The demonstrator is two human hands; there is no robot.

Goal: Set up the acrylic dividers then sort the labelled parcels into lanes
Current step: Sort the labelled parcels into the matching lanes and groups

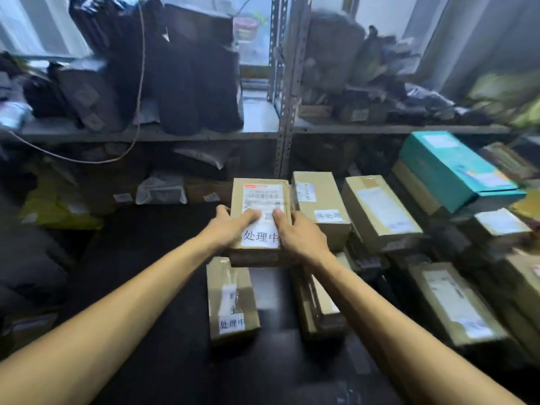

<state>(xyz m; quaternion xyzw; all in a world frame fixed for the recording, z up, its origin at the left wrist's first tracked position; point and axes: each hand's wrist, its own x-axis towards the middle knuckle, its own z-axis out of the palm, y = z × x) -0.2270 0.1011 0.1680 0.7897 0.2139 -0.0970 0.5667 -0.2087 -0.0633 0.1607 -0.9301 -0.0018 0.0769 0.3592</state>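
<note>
You are in the sorting step. Your left hand [230, 226] and right hand [301, 235] each grip a side of the 处理中 parcel [264, 194], thumbs on top, held just at 9 o'clock of the 待处理 parcel [321, 200]. Next, it likely needs setting down square, in line with the second 处理中 parcel [232, 302] at 6 o'clock; no acrylic divider can be made out for certain.

grey shelf rack [287, 112], dangling cable [142, 68] (window [254, 33] behind)
</note>
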